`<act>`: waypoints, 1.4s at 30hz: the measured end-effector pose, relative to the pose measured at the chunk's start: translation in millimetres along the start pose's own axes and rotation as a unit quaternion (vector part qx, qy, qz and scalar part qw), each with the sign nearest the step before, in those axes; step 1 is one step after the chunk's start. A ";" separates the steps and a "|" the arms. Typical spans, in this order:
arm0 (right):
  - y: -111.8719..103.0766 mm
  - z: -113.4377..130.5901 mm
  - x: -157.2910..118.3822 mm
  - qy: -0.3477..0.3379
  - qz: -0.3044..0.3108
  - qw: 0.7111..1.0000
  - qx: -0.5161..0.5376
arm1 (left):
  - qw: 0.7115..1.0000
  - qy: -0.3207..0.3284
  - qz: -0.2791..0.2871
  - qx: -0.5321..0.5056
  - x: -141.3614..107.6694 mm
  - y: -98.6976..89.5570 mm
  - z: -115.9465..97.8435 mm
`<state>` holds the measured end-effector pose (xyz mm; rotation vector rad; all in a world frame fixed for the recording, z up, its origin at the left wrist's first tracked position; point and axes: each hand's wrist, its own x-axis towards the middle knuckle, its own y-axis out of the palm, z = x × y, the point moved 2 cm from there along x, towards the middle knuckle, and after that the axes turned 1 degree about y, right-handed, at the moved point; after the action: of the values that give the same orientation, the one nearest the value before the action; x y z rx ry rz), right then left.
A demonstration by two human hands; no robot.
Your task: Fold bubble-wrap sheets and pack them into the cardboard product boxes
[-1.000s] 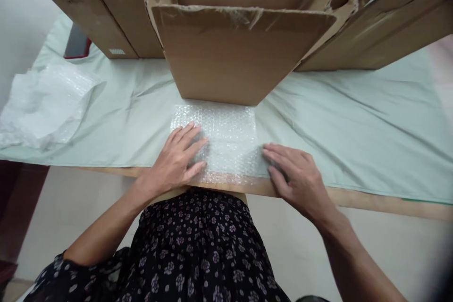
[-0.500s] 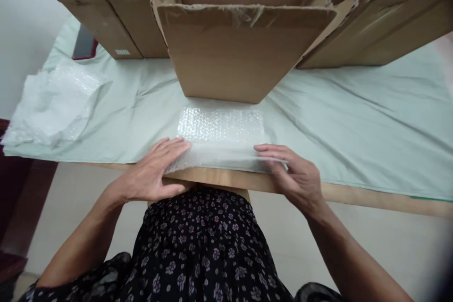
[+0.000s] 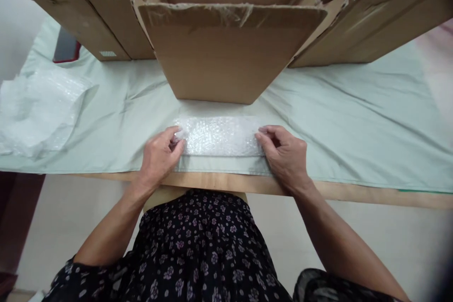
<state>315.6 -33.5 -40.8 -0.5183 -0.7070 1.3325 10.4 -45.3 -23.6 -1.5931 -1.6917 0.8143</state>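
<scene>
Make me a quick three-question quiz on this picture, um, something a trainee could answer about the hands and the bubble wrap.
1. True or false: the left hand and right hand hold opposite ends of one bubble-wrap piece.
2. What stands just beyond that piece, on the side away from the person?
3. Fill in the blank: loose bubble wrap lies on the person's ____ side of the cloth.

Key: 1. True. 2. A cardboard box. 3. Left.
</scene>
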 end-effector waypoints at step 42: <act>-15.8 -9.1 -28.6 -0.216 0.031 0.933 -0.287 | 0.984 0.026 0.032 0.171 -7.1 3.5 -4.5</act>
<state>330.6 -63.9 -40.7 -0.7226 -1.4788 1.3033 16.3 -52.2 -24.2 -1.4219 -1.3823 1.0249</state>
